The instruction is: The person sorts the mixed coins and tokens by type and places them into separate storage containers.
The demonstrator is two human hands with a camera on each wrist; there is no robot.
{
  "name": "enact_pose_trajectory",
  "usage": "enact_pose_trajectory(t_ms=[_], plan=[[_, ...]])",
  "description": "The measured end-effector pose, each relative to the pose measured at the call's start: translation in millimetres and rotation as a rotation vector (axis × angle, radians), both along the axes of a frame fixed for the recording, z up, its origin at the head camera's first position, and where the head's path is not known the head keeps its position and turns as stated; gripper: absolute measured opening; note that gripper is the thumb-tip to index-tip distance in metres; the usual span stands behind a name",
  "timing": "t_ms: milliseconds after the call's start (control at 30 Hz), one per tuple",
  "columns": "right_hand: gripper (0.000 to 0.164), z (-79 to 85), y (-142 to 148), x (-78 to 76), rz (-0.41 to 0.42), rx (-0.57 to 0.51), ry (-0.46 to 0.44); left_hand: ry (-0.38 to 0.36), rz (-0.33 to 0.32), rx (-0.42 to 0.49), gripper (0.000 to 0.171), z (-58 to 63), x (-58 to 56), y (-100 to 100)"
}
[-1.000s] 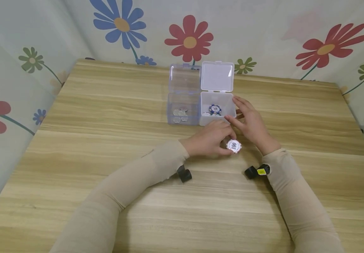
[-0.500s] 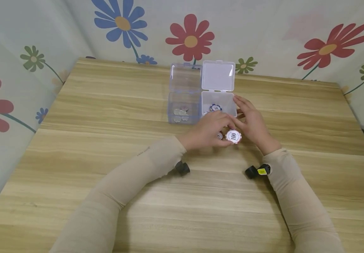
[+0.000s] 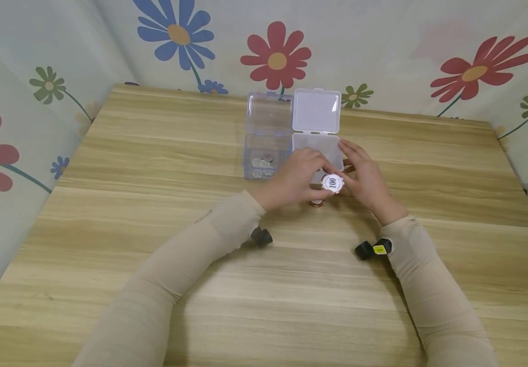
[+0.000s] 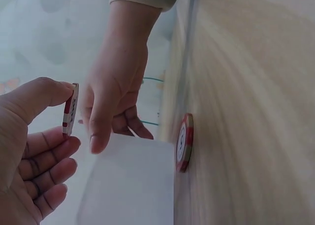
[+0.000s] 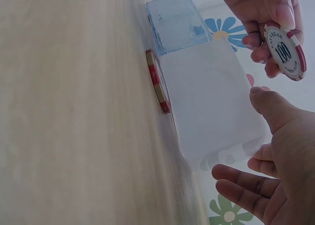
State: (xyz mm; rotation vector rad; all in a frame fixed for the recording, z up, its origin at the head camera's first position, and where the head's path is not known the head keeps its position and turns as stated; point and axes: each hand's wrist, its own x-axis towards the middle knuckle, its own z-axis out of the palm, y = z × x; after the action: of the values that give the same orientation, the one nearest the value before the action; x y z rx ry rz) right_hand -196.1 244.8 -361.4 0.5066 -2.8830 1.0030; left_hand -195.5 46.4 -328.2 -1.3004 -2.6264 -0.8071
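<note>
My left hand (image 3: 291, 178) pinches a white poker chip (image 3: 333, 183), marked 100 with red edge patches, between thumb and fingers. It holds the chip raised just in front of the open white box (image 5: 206, 97). My right hand (image 3: 365, 186) grips the box's right front corner, thumb over the front rim and fingers along the side. On the table against the box's front wall lies a second, red-edged poker chip (image 4: 185, 143), partly under the left hand in the head view. That hand also hides much of the box's inside.
A clear bluish box (image 3: 251, 148) with its lid up stands against the white box's left side, with several shiny clear discs (image 3: 262, 167) inside. The white box's lid (image 3: 316, 110) stands open behind it. A flowered cloth (image 3: 365, 46) hangs behind the wooden table (image 3: 264, 306).
My left hand has carried the 100 chip up and slightly left toward the white box, uncovering the second chip on the table. My right hand has stayed at the box.
</note>
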Motion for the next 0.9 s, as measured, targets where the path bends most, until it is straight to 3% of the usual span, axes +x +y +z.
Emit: enact_pose_trajectory(t_ms=[233,567,900], plan=[[0.062,-0.5,1,0.5,-0.002,-0.029,0.006,-0.001,0.065,0.048,0.035,2.2,-10.0,-5],[0.068,3.6,-1,0.9,-0.041,0.001,-0.021,-0.046,0.193,0.002,0.039,0.4,-28.1,-9],[0.067,3.0,-2,0.5,-0.031,-0.01,-0.015,-0.039,0.21,-0.108,0.042,-2.6,-41.1,-3]])
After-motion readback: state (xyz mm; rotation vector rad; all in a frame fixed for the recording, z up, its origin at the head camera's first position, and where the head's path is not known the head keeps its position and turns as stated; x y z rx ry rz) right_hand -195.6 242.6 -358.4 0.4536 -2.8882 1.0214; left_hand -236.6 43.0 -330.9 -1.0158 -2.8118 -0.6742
